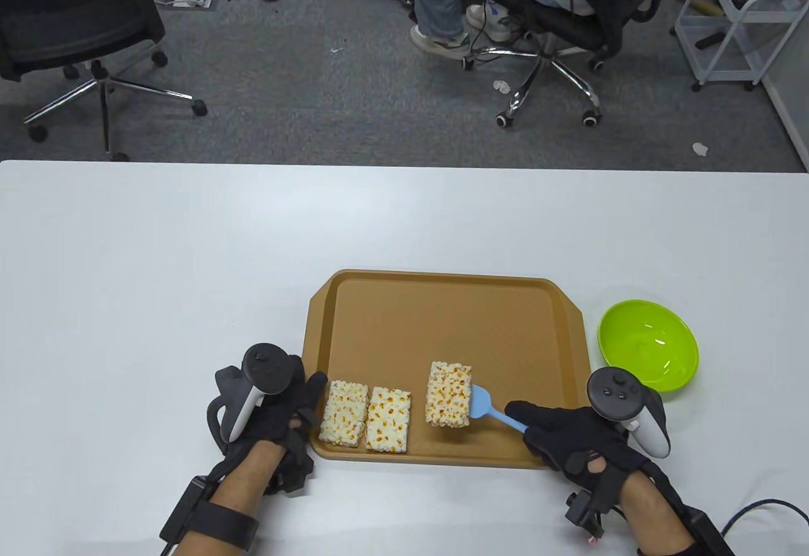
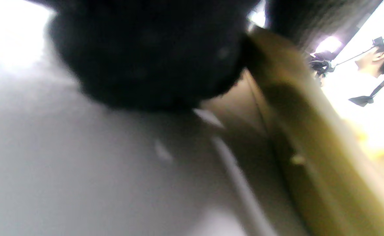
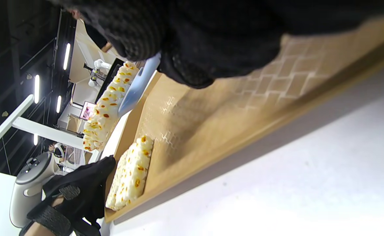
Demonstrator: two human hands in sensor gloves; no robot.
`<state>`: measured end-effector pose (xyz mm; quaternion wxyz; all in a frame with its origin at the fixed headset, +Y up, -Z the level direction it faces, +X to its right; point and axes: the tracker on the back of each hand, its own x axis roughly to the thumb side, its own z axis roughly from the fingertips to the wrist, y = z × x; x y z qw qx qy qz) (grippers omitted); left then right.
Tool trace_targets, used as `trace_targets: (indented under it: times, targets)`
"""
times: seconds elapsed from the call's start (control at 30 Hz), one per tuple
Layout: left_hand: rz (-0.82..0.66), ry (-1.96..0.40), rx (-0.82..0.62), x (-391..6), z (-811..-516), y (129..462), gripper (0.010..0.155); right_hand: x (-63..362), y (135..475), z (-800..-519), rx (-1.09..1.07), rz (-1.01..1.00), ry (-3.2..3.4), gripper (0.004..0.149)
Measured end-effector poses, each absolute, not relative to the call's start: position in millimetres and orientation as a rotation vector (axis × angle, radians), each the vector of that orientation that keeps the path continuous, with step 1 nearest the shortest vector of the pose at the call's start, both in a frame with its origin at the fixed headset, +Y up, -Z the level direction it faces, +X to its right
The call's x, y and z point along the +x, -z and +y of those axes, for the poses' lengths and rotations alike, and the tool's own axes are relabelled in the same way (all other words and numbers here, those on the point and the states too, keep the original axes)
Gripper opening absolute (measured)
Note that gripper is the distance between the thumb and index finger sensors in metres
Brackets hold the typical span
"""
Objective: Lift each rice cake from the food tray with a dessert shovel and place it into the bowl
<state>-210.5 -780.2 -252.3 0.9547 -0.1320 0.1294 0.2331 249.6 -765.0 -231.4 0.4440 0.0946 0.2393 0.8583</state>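
Overhead: right hand (image 1: 572,436) gripping dessert shovel (image 1: 490,407), blade under raised rice cake (image 1: 448,394) over food tray (image 1: 442,309); two cakes lying flat; bowl (image 1: 648,344) empty; left hand (image 1: 278,414) at tray edge, curl indiscernible. Left wrist: blurred. Right wrist: cake likely light, crumbly; best supported under centre.

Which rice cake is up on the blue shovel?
The rice cake farthest right, alone mid-tray. It sits on the dessert shovel held by the right hand. The other two lie flat together by the left hand.
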Motion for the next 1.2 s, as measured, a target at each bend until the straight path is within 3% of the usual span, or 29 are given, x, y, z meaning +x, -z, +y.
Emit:
trace_targets:
  times: [0.7, 1.2]
  targets:
    - [0.263, -0.483, -0.273, -211.3, -779.7, 251.9, 0.067, 347.0, 228.8, -713.4, -0.070, 0.221, -2.050, 0.056]
    - [0.264, -0.490, -0.275, -211.4, -779.4, 251.2, 0.067, 415.9, 220.6, -716.3, -0.415, 0.147, -2.015, 0.055]
